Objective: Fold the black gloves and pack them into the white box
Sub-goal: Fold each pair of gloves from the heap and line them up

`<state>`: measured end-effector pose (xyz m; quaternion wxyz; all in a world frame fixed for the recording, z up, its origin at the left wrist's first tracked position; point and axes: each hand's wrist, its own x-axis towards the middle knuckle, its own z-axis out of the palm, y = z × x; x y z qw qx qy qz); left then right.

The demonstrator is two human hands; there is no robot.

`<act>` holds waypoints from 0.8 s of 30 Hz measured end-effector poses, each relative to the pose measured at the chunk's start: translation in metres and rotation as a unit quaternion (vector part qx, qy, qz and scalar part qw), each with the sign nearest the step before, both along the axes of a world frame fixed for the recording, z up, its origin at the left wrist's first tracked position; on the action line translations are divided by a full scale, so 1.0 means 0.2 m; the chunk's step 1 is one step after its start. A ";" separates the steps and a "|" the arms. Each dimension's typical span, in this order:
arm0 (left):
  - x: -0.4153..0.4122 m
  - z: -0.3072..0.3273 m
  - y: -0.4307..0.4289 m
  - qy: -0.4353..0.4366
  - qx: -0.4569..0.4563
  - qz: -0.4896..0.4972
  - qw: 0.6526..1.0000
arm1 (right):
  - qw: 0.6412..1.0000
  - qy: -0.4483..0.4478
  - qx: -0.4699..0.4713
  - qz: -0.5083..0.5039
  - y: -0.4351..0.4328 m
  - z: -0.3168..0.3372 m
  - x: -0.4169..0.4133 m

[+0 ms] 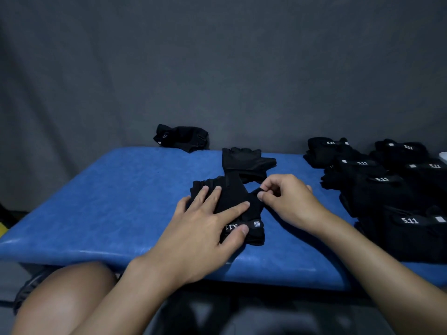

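A black fingerless glove [235, 198] with a white-lettered wrist strap lies on the blue table [116, 197] near its middle. My left hand [212, 218] rests flat on it, fingers spread, thumb on the strap. My right hand [285, 197] pinches the glove's thumb part at its right side. A second black glove [246, 162] lies just behind, partly overlapping the first. Only a sliver of a white object [443, 157] shows at the far right edge; I cannot tell whether it is the box.
Several black gloves [387, 189] with white lettering lie piled on the table's right side. One more black glove [181, 139] sits at the far back edge, left of centre. A grey cloth hangs behind. My bare knee [65, 298] is below the front edge.
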<state>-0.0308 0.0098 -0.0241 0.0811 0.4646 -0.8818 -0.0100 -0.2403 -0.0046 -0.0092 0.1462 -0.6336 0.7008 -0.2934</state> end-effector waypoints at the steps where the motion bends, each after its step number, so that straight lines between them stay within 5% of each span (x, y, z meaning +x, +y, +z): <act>1: 0.00 0.00 0.00 -0.001 0.000 -0.001 1.000 | 1.000 0.003 0.002 -0.001 0.00 0.00 0.00; 6: 0.00 0.00 0.01 -0.001 -0.005 -0.002 1.000 | 0.998 0.024 -0.048 0.015 0.02 -0.01 0.00; 10: 0.00 0.00 0.00 0.030 -0.017 0.001 0.999 | 0.975 -0.025 -0.148 0.166 0.11 0.04 0.02; 16: 0.14 0.03 -0.03 0.233 0.044 -0.029 0.971 | 0.964 -0.005 -0.085 0.252 0.16 0.01 0.03; 24: 0.24 0.01 -0.02 0.176 0.078 -0.058 0.979 | 0.964 -0.004 -0.008 0.266 0.19 0.04 0.01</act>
